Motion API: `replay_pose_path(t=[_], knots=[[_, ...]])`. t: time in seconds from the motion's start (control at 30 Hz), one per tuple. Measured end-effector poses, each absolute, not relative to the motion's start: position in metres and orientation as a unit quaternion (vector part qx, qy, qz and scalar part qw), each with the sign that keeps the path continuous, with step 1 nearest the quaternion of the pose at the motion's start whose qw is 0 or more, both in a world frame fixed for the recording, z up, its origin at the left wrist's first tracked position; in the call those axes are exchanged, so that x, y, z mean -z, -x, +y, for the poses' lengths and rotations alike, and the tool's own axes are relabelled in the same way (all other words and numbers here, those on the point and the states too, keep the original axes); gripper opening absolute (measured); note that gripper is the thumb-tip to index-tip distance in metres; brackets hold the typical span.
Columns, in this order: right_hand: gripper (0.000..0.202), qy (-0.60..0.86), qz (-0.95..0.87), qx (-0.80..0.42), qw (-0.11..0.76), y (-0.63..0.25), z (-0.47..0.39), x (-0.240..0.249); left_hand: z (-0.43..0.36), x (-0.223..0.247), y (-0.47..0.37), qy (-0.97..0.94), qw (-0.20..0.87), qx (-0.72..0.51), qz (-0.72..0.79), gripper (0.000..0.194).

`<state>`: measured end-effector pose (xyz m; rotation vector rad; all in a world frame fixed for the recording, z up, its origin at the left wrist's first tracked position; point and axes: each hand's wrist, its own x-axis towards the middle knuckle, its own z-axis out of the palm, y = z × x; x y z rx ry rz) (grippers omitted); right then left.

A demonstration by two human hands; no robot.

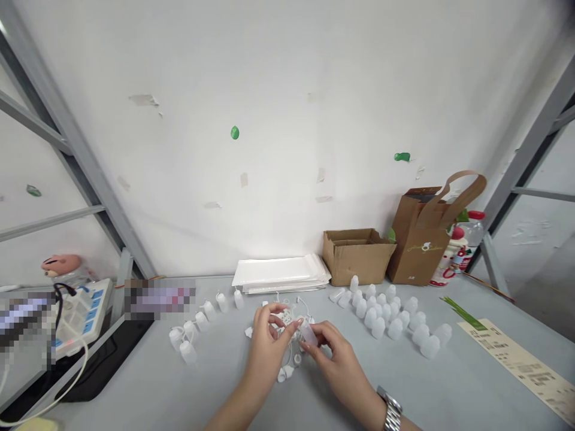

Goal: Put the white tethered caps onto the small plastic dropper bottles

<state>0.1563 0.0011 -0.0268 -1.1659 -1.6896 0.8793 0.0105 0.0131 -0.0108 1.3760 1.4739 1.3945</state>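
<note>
A small translucent white bottle-shaped plastic piece (309, 333) is held at a tilt between my two hands. My right hand (335, 353) grips its body between thumb and fingers. Closed at its upper end, my left hand (269, 335) pinches a white cord, whose end is partly hidden by the thumb. Beneath and around the fingers lies a tangle of white cord (287, 317) with small white sockets (284, 374) on it. On the right stand several similar loose bottle-shaped pieces (386, 311). More of them, with cords attached (201, 322), form a curved row on the left.
Flat white packets (281, 272) lie stacked against the wall, beside an open cardboard box (359, 257) and a brown paper bag (417, 239). A printed paper strip (516, 365) is at the right. A power strip (85, 317) and a black mat (108, 359) occupy the left.
</note>
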Motion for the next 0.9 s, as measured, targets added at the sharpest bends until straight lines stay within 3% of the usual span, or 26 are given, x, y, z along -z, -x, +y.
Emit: replay_pose_path(t=[0.23, 0.47, 0.9], knots=[[0.010, 0.477, -0.686, -0.332, 0.438, -0.1556, 0.0005, 0.0281, 0.0148, 0.0121, -0.0107, -0.570, 0.392, -0.496, 0.525, 0.023], [0.010, 0.471, -0.708, -0.281, 0.446, -0.1544, -0.0018, 0.0341, 0.0103, 0.0060, -0.0120, -0.494, 0.600, -0.471, 0.418, 0.028], [0.014, 0.464, -0.694, -0.323, 0.446, -0.1523, -0.0038, 0.0258, 0.0082, 0.0054, -0.0149, -0.389, 0.692, -0.506, 0.337, 0.024]])
